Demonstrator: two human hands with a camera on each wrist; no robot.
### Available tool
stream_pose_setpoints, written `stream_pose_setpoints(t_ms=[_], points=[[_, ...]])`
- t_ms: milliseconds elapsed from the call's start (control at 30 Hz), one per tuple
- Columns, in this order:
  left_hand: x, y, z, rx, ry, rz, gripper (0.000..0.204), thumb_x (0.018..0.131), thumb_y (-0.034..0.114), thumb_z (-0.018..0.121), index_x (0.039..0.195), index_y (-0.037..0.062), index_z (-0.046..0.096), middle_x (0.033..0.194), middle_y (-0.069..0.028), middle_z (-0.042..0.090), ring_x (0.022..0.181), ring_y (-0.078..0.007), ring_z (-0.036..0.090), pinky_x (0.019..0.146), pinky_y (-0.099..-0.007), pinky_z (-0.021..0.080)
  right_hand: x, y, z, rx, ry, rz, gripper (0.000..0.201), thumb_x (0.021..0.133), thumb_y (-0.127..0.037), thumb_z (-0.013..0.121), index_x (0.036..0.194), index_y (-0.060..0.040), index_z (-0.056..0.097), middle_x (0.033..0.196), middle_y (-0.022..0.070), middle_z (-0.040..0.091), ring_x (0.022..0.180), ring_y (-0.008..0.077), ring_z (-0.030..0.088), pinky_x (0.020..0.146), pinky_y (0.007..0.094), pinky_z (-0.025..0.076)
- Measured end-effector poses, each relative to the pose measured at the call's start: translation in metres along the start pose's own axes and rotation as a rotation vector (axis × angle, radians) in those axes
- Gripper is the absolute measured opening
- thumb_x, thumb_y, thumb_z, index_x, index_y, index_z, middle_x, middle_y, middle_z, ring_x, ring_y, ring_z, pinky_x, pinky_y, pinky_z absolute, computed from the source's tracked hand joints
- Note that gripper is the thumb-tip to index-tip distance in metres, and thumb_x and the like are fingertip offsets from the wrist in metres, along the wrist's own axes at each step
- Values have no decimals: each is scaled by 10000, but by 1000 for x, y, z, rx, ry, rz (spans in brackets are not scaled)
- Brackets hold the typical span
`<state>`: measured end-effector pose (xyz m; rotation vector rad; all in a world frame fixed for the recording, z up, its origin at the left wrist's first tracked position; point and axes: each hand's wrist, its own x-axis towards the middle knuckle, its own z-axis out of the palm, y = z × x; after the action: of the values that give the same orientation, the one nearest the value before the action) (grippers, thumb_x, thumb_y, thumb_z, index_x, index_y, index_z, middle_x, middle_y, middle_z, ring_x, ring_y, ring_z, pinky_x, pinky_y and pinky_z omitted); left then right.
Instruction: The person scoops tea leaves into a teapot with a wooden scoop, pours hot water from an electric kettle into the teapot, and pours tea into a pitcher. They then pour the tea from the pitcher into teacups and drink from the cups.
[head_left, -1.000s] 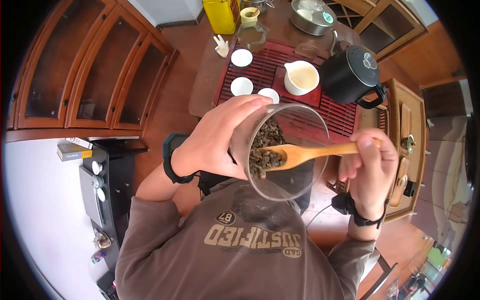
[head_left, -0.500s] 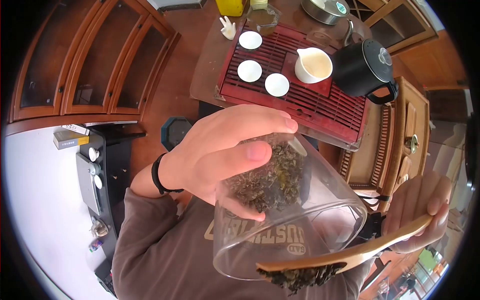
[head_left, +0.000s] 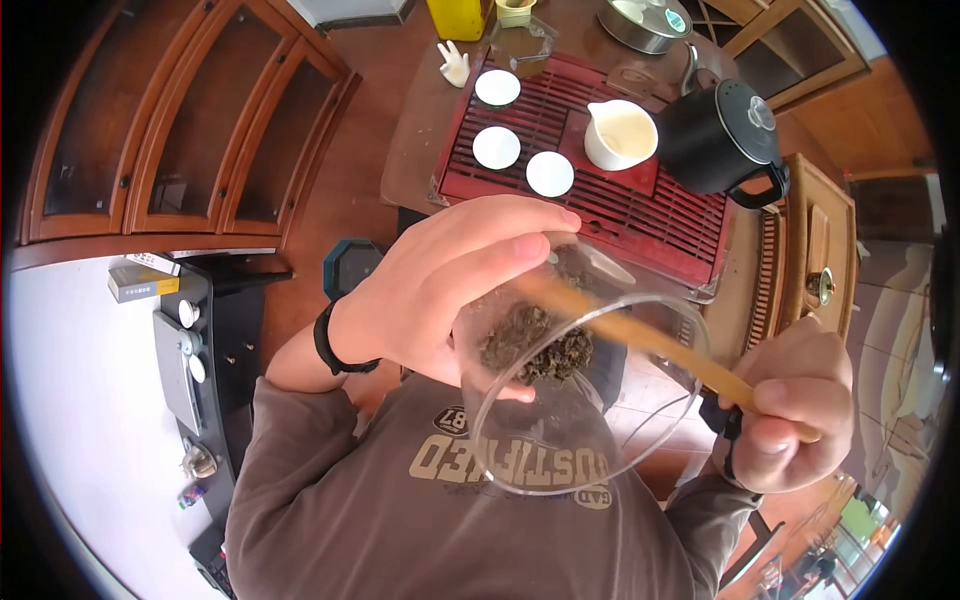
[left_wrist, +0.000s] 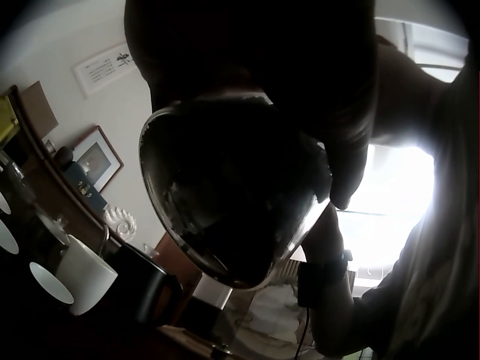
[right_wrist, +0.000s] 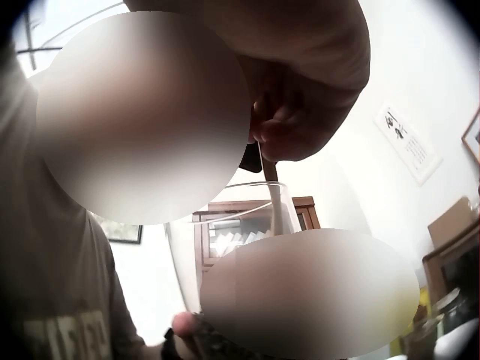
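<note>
My left hand [head_left: 420, 285] grips a clear glass jar [head_left: 535, 435] around its base end in the head view, the jar tilted with its mouth toward my chest and right side. Dark dried tea leaves [head_left: 545, 348] lie in the bottom. My right hand [head_left: 800, 405] pinches the handle of a wooden tea scoop [head_left: 665, 345], which reaches through the mouth into the jar. The scoop's far end is blurred, near the left fingertips. In the left wrist view the jar [left_wrist: 232, 195] is dark against the light. The right wrist view shows the scoop [right_wrist: 271, 174] entering from above.
Beyond the jar lies a red slatted tea tray [head_left: 640, 215] with three white cups, one being this cup [head_left: 550, 174], a white pitcher [head_left: 622, 135] and a black kettle [head_left: 725, 140]. A white hand-shaped ornament [head_left: 454, 65] stands left of it. A wicker-edged tray [head_left: 790, 250] is at right.
The scoop came out of the jar heaped with leaves half a second ago, and is now back inside it. The jar's mouth has tipped up somewhat since then. My left hand keeps its grip.
</note>
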<state>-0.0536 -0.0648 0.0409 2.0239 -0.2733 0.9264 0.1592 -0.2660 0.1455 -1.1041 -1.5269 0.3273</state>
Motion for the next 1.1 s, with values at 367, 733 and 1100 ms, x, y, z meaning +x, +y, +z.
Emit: stream_pose_setpoints(t_ms=[367,733,1100], points=[[0,-16,-9,153,-123,-137,1294,589,323,1029,1638,209,279,1466,-256,527,1260,-412,618,1033,-486,544,14,16,11,-316,-283,31,331,773,-140,859,1050,-3,741,850,78,657,703,262,612,597,361,482],[5,-22,-5,195,-137,-48,1148,614,356,983,1554,95,378,1416,-204,578,1220,-416,623,949,-478,544,19,22,15,-359,-305,0,328,767,-116,853,1045,12,736,873,97,660,710,277,617,614,384,494],[-1,-29,-8,229,-158,-72,1286,587,370,1020,1625,187,285,1447,-251,555,1232,-418,638,998,-489,546,18,30,16,-497,-245,-38,300,776,-70,837,1033,17,708,862,103,655,728,283,649,627,387,523]])
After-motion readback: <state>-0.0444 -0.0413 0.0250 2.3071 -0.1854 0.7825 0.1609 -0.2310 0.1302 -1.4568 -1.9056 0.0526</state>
